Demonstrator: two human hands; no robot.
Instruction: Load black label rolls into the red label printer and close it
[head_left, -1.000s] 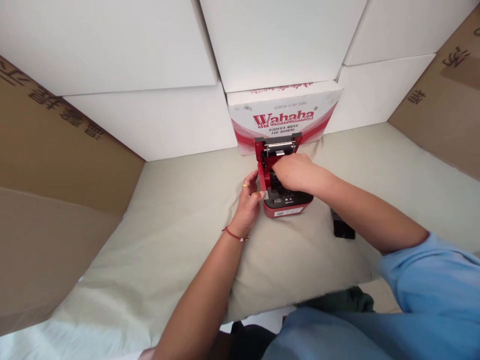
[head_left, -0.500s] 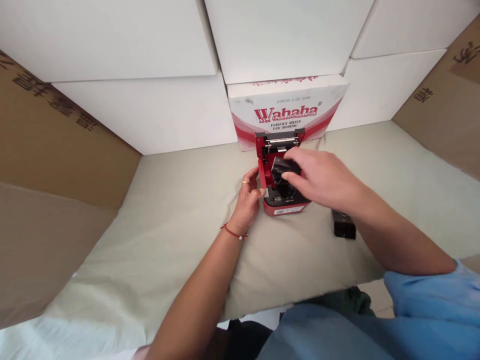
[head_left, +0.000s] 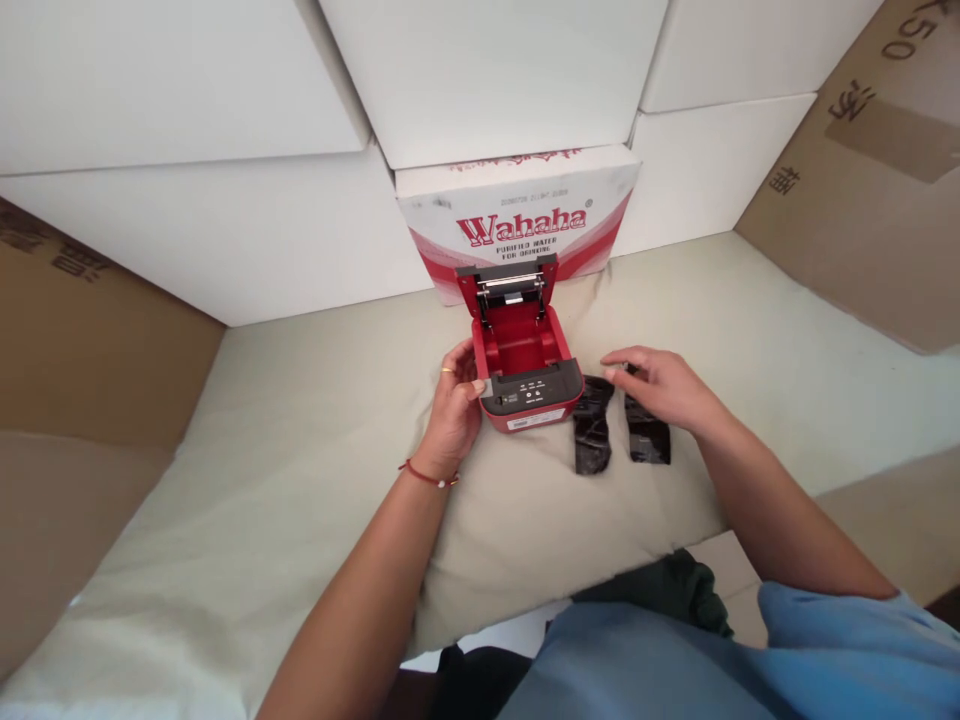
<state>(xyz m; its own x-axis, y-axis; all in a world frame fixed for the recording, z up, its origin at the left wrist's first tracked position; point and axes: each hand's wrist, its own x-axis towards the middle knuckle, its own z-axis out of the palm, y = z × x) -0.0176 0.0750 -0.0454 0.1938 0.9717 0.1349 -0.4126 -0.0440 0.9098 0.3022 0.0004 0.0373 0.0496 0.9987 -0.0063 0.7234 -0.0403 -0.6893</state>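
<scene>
We see the red printer (head_left: 517, 370) standing on the cloth-covered surface (head_left: 322, 410), just in front of the Wahaha box (head_left: 517, 215), with its lid (head_left: 506, 268) raised and leaning back toward that box. We look down into a red compartment that shows its bare floor, behind a black front panel (head_left: 532, 390) with small pale markings. On the left, we find the left grip (head_left: 456, 405) closed about the printer's near left corner, thumb by a small grey tab (head_left: 486, 387) and the other fingers along the side wall. On the right, we see the right grip (head_left: 664, 385) loosely parted, fingers bent, with nothing clearly held; its fingertips are close to the top of one black pack (head_left: 592, 440), and whether they touch it we cannot tell. That pack lies beside the printer's right side, and a second black pack (head_left: 649, 443) lies to its right, partly under the hand. Around us, white boxes (head_left: 180, 90) rise behind the surface, and a brown carton (head_left: 82, 350) stands at the left, with another carton (head_left: 862, 210) at the right.
</scene>
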